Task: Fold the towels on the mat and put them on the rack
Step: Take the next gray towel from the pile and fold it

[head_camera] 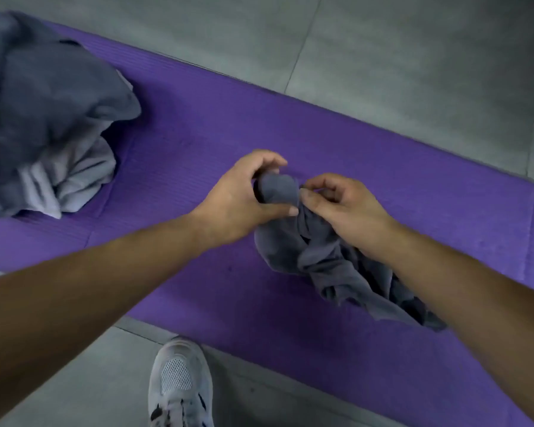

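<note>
lying left of the held towel [316, 252], a towel heap [50, 118].

Bare forearms [105, 272]; one pale grey mesh sneaker [179, 386] with black markings.

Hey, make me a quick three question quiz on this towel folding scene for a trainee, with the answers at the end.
1. True or false: the dark grey towel between the hands lies folded flat.
2. Where is the pile of towels? A: on the purple mat. B: on a chair. C: on a rack.
3. Short answer: which holds the dark grey towel, the left hand, the right hand, or both?

Key: 1 false, it is crumpled. 2 A. 3 both.
</note>
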### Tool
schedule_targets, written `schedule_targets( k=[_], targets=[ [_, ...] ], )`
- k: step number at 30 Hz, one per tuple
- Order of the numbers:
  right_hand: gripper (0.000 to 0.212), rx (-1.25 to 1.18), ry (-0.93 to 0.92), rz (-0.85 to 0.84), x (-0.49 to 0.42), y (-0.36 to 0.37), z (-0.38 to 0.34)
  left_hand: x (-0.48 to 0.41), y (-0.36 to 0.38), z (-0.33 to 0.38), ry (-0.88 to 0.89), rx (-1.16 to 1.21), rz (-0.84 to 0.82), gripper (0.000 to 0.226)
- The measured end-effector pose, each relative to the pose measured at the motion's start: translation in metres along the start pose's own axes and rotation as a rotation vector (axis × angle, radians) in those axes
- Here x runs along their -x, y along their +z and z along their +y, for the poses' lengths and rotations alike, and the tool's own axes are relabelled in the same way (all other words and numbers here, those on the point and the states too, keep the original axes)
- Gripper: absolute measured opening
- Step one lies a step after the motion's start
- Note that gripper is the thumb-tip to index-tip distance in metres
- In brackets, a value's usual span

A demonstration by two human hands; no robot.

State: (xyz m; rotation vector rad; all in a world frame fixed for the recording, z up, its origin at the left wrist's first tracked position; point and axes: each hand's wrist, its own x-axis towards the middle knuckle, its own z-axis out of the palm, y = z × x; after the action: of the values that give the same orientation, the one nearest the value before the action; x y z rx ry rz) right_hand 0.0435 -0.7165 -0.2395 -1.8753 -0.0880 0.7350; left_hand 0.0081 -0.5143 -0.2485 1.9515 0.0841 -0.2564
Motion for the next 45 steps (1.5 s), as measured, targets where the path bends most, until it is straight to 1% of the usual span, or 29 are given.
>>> schedule_targets(
  k=[1, 3, 4, 5, 7, 8, 10, 12, 13, 14, 16, 17, 18, 19, 21, 23, 24, 26, 28, 30, 31, 33, 35, 37, 39, 40, 42, 43, 45],
  targets=[
    [0.009, -0.029, -0.015, -0.008, -0.002, 0.0, -0.003, -0.001, 0.0, -0.003, -0.031, 0.024, 0.059, 0.073],
    [0.016, -0.095, -0.067, -0.012, -0.005, 0.0, -0.007, 0.001, 0.002, -0.008, -0.167, 0.066, 0.143, 0.086],
    [0.019, -0.116, -0.079, -0.014, -0.006, -0.001, -0.008, 0.006, 0.004, -0.01, -0.259, 0.115, 0.164, 0.088],
    [0.02, -0.119, -0.082, -0.025, -0.006, -0.002, -0.008, 0.012, 0.006, -0.012, -0.343, 0.21, 0.167, 0.085],
    [0.021, -0.083, -0.087, -0.058, -0.002, 0.0, -0.008, 0.026, 0.015, -0.015, -0.404, 0.457, 0.113, 0.063],
    [0.02, -0.04, -0.09, -0.081, 0.002, 0.002, -0.008, 0.036, 0.02, -0.013, -0.38, 0.558, 0.075, 0.051],
    [0.014, 0.076, -0.069, -0.178, 0.011, 0.003, -0.012, 0.051, 0.025, -0.009, -0.303, 0.655, 0.041, 0.035],
    [0.012, 0.108, 0.02, -0.318, 0.019, 0.003, -0.019, 0.064, 0.024, -0.006, -0.281, 0.71, 0.035, 0.03],
    [0.012, 0.078, 0.074, -0.341, 0.022, 0.002, -0.023, 0.068, 0.02, -0.004, -0.285, 0.741, 0.028, 0.031],
    [0.012, 0.014, 0.119, -0.297, 0.022, 0.002, -0.026, 0.072, 0.017, -0.004, -0.278, 0.766, 0.011, 0.032],
    [0.016, -0.152, 0.155, -0.096, 0.02, 0.002, -0.028, 0.076, 0.01, -0.006, -0.263, 0.786, -0.047, 0.031],
    [0.021, -0.195, 0.152, -0.013, 0.017, 0.003, -0.028, 0.078, 0.007, -0.007, -0.254, 0.8, -0.074, 0.029],
    [0.029, -0.182, 0.136, 0.024, 0.014, 0.006, -0.026, 0.08, 0.005, -0.008, -0.244, 0.822, -0.099, 0.028],
    [0.039, -0.117, 0.114, 0.012, 0.01, 0.008, -0.021, 0.082, 0.003, -0.009, -0.235, 0.855, -0.129, 0.029],
    [0.061, 0.003, 0.077, -0.085, 0.008, 0.018, -0.015, 0.087, -0.001, -0.013, -0.184, 0.919, -0.192, 0.029],
    [0.077, -0.047, 0.155, -0.201, 0.006, 0.027, -0.011, 0.094, -0.006, -0.015, -0.151, 0.965, -0.222, 0.023],
    [0.075, -0.108, 0.209, -0.269, 0.005, 0.03, -0.007, 0.096, -0.008, -0.016, -0.154, 0.972, -0.221, 0.02],
    [0.06, -0.196, 0.277, -0.387, 0.008, 0.033, -0.007, 0.099, -0.012, -0.015, -0.181, 0.94, -0.193, 0.01],
    [0.057, -0.294, 0.295, -0.43, 0.008, 0.034, -0.005, 0.1, -0.015, -0.013, -0.195, 0.846, -0.184, 0.004],
    [0.052, -0.366, 0.269, -0.439, 0.008, 0.039, -0.009, 0.099, -0.015, -0.01, -0.18, 0.704, -0.205, 0.011],
    [0.054, -0.363, 0.243, -0.409, 0.008, 0.042, -0.013, 0.098, -0.014, -0.008, -0.166, 0.645, -0.217, 0.015],
    [0.069, -0.291, 0.215, -0.367, 0.004, 0.045, -0.015, 0.095, -0.011, -0.005, -0.13, 0.566, -0.216, 0.025],
    [0.066, -0.238, 0.206, -0.415, 0.002, 0.047, -0.013, 0.093, -0.01, -0.005, -0.109, 0.561, -0.163, 0.032],
    [0.06, -0.239, 0.195, -0.421, 0.001, 0.047, -0.01, 0.092, -0.011, -0.007, -0.105, 0.585, -0.055, 0.029],
    [0.044, -0.269, 0.142, -0.356, 0.0, 0.047, -0.01, 0.094, -0.015, -0.009, -0.132, 0.638, 0.03, 0.029],
    [0.039, -0.275, 0.099, -0.31, -0.001, 0.046, -0.012, 0.095, -0.017, -0.012, -0.151, 0.665, 0.045, 0.037],
    [0.041, -0.275, 0.019, -0.246, -0.002, 0.045, -0.019, 0.096, -0.018, -0.015, -0.174, 0.655, 0.052, 0.058],
    [0.042, -0.27, -0.016, -0.225, -0.002, 0.044, -0.022, 0.096, -0.018, -0.016, -0.18, 0.64, 0.056, 0.065],
    [0.048, -0.242, -0.068, -0.204, 0.0, 0.045, -0.029, 0.096, -0.018, -0.018, -0.187, 0.626, 0.074, 0.066]
  ],
)
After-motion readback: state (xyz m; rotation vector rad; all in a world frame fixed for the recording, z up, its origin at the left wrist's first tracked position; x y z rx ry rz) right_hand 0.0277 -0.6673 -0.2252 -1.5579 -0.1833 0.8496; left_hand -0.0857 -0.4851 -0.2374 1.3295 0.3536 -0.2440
